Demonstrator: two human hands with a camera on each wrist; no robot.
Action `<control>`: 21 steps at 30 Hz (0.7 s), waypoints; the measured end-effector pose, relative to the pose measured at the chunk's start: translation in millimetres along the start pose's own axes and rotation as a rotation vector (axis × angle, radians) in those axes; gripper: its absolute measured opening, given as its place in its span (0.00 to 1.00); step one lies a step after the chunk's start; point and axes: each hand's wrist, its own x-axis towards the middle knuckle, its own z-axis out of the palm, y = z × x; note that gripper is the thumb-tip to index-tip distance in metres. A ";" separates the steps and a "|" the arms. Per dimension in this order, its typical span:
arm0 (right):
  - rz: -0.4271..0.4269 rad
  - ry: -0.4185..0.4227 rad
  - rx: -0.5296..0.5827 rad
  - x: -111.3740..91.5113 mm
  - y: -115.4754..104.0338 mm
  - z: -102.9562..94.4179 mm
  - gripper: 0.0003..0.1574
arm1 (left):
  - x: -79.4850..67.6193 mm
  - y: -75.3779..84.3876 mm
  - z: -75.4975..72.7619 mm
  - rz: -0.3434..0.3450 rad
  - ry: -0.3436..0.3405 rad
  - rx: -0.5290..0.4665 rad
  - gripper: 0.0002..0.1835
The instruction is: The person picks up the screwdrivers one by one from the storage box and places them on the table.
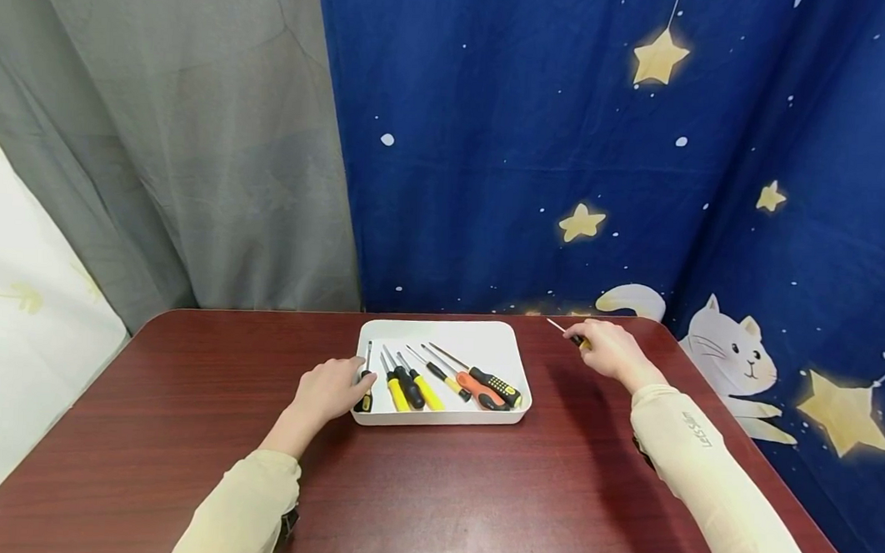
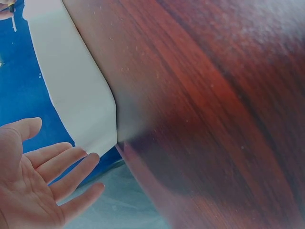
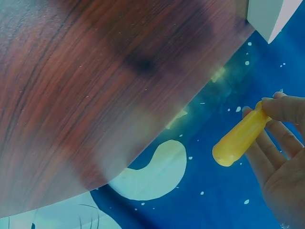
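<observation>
Cream sleeves [image 1: 238, 512]: nearest to us, soft and wrinkled, with dark lettering on the right one.
Right hand [image 1: 607, 349]: grasping; we see thumb and fingers pinch the held screwdriver [image 3: 238, 138] near the neck of its handle.
Held screwdriver: raised over the table's far right part, well apart from the tray [image 1: 435, 421]; its smooth, rounded yellow handle has black near the neck, and its thin metal shaft points left.
Left hand [image 1: 327, 389]: relaxed, fingers loosely extended at the tray's left end; we see the thumb over the leftmost screwdriver [image 1: 363, 403] and cannot tell whether it presses it.
Tray: white, shallow, smooth-walled, round-cornered, flat on the table.
Tray contents: seven screwdrivers, handles mostly toward us. After the black-and-yellow leftmost one we count a yellow-handled screwdriver [image 1: 399, 395], a black-handled screwdriver [image 1: 411, 391], another yellow one, a slim black-and-yellow screwdriver [image 1: 448, 381], an orange-and-black screwdriver [image 1: 476, 388] and a yellow-dotted black screwdriver [image 1: 498, 386]; the last two lie crowded together.
Table [image 1: 446, 502]: glossy reddish-brown with streaked wood grain.
Curtains: grey cloth [image 1: 187, 129] on the left, star-printed blue cloth [image 1: 495, 129] beside it.
</observation>
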 end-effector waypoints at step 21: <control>-0.005 -0.026 0.001 -13.8 15.6 13.6 0.21 | 0.8 0.7 -0.1 -0.005 -0.011 0.010 0.20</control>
